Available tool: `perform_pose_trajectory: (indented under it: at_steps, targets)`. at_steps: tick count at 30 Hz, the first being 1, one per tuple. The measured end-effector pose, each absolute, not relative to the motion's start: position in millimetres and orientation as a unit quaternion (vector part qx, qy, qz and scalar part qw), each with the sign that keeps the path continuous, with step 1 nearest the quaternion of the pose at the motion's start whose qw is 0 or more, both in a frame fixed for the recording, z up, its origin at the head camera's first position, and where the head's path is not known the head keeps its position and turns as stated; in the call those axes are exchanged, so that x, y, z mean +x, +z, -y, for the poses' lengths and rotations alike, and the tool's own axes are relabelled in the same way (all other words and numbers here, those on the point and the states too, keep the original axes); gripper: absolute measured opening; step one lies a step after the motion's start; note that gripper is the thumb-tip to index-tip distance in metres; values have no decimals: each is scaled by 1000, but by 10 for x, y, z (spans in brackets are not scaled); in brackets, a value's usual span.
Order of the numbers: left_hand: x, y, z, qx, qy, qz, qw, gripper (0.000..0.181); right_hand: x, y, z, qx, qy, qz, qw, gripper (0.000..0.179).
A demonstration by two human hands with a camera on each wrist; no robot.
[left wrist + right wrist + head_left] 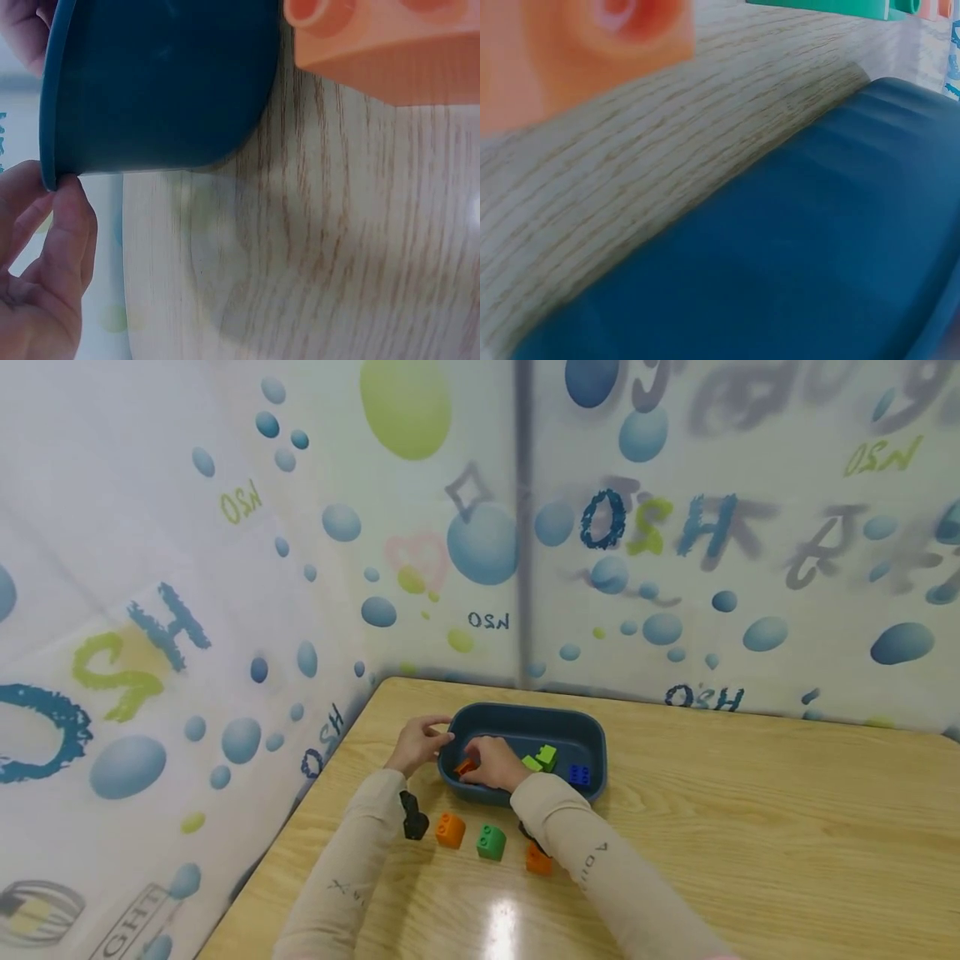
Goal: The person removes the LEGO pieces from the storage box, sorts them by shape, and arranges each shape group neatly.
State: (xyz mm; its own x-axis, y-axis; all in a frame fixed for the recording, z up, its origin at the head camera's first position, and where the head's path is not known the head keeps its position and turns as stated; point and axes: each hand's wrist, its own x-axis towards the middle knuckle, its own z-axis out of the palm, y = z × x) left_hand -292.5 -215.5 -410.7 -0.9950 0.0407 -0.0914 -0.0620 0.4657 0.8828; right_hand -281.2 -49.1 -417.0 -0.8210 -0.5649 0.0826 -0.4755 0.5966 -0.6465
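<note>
Tray and Toy Blocks on a Wood-Grain Table, Two Hands

Far left: white wall (195, 677), printed with bubbles and lettering, bordering the table (750, 827).
Left hand (420, 745): at the tray's left end, thumb and fingers nearly closed, pinching the rim; the left wrist view shows the rim between them.
Dark blue tray (555, 727): oblong, round-cornered, on the table between the hands.
Black item (414, 817): beside the left cuff.
Orange block (450, 831): on the table, in front of the tray.
Red-orange block (465, 767): inside the tray, left end, between the right hand's thumb and fingers.
Right hand (497, 762): reaching into the tray, fingers bent around that block, gap small.
Green block (491, 842): on the table, in front of the tray.
Second orange block (537, 859): table, partly behind the right sleeve (600, 852).
Two lime blocks (547, 757): in the tray, right of the hand.
Blue block (580, 774): in the tray, right end.
</note>
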Motion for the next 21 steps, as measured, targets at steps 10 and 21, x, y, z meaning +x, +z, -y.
perform_pose_trajectory:
  at_steps: [10,21]
  targets:
    - [-2932,-4111,2151,-13,517,-854,47,37,-2806,-4168,541,-257,-308,-914,57,30]
    - [-2935,-4118,2156,-13,517,-855,41,36,-2794,-4157,630,-275,-301,-912,40,27]
